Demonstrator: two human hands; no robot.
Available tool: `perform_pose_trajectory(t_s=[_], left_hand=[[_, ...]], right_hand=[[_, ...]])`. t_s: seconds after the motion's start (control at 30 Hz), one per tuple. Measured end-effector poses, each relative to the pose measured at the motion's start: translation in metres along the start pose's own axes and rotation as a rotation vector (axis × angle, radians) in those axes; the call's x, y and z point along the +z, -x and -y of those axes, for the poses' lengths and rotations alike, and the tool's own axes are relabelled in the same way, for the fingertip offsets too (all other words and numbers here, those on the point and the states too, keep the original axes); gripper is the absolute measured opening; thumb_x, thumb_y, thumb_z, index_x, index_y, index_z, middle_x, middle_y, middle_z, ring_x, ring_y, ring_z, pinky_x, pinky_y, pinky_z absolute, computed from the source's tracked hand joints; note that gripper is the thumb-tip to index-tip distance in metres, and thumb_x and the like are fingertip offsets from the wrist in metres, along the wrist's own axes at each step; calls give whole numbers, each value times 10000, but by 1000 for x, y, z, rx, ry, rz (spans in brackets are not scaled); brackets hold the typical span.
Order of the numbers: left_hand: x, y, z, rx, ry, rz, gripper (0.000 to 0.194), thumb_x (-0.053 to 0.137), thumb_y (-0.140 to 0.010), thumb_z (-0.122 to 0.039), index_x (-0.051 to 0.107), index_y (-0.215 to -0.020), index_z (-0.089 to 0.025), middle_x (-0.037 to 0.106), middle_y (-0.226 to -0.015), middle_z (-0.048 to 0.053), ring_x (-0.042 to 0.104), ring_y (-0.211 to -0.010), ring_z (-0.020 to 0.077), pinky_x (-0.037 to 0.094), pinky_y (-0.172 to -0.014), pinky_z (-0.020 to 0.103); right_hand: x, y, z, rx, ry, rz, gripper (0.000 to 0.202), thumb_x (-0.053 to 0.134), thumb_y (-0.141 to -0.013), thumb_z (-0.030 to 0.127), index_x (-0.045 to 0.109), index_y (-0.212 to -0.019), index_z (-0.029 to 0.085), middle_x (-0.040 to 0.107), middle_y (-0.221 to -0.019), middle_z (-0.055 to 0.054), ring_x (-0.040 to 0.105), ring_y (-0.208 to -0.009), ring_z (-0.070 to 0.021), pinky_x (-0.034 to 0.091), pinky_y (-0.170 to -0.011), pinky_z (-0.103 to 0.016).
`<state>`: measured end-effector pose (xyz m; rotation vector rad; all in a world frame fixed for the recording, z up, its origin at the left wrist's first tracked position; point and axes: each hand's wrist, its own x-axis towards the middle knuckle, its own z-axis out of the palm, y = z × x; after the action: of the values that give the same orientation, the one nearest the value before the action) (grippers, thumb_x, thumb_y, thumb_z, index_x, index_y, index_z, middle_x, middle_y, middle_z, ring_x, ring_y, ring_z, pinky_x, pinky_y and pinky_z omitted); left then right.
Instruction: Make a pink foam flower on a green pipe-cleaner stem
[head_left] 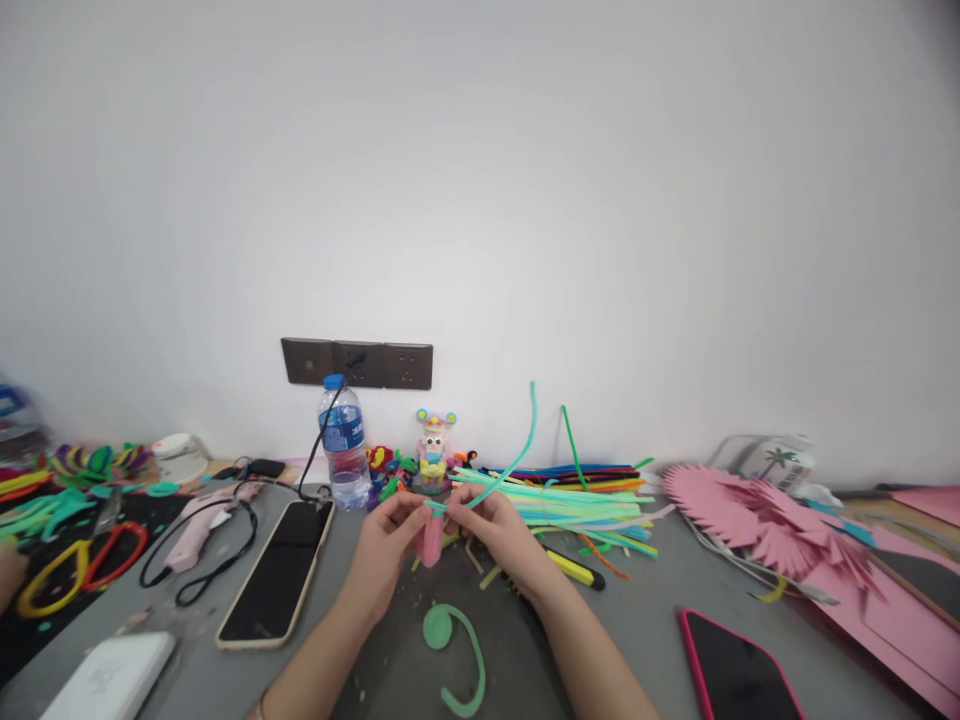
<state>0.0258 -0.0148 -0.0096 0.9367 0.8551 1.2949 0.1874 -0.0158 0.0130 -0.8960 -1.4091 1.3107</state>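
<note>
My left hand [394,540] is closed on a pink piece [430,540] that hangs below its fingertips. Close beside it, my right hand [484,520] pinches a long teal pipe cleaner [517,458], whose free end curves up to the right. The near end of the pipe cleaner lies across the top of the pink piece, between both hands' fingertips. Below the hands, a green coil with a curved tail [438,627] lies on the grey table [390,670]. Behind them stands a small colourful figurine [434,450].
Pipe cleaners [585,505] and a yellow cutter [570,568] lie right of centre. Left are a bottle [343,440], a phone [281,575], a pink glue gun [196,535] and scissors [56,583]. Pink paper [757,515] and another phone [739,665] are right. Part of another person's hand [9,572] shows far left.
</note>
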Motion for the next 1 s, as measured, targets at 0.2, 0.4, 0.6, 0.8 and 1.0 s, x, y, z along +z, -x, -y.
perform_pose_trajectory(t_s=[0.2, 0.4, 0.6, 0.8, 1.0], left_hand=[[3, 2, -2, -75, 19, 8, 406, 831, -593, -418, 567, -771, -165, 619, -668, -35, 570, -568, 95, 457, -502, 181], [7, 5, -3, -212, -16, 19, 472, 799, -587, -525, 550, -763, -164, 622, -707, -6, 607, -610, 124, 499, -492, 213], [9, 4, -2, -171, -2, 45, 571, 879, -524, -372, 628, -992, -160, 667, -850, 20, 619, -684, 112, 517, -595, 217], [9, 6, -6, -198, -30, 68, 522, 787, -642, -478, 665, -1019, -137, 701, -933, 86, 638, -680, 127, 522, -615, 240], [9, 7, -3, -162, -17, 133, 397, 720, -692, -524, 566, -836, -188, 522, -634, -59, 467, -473, 66, 376, -412, 172]], right_hand=[[0, -4, -8, 28, -14, -69, 427, 693, -703, 586, 541, -700, 186, 605, -554, 23, 571, -523, -136, 407, -552, -256], [-5, -7, -13, 47, -21, -257, 494, 705, -638, 648, 499, -704, 204, 633, -552, 6, 641, -542, -194, 386, -512, -259], [-15, -7, -11, -3, -105, -351, 472, 730, -640, 620, 503, -713, 213, 643, -598, 3, 674, -625, -225, 432, -593, -291], [-13, -6, -13, -25, -147, -258, 403, 749, -679, 538, 557, -754, 192, 709, -810, -55, 676, -735, -217, 480, -697, -321], [-10, -3, -10, -17, -199, -171, 325, 798, -657, 394, 577, -778, 189, 714, -884, -55, 656, -827, -204, 487, -774, -328]])
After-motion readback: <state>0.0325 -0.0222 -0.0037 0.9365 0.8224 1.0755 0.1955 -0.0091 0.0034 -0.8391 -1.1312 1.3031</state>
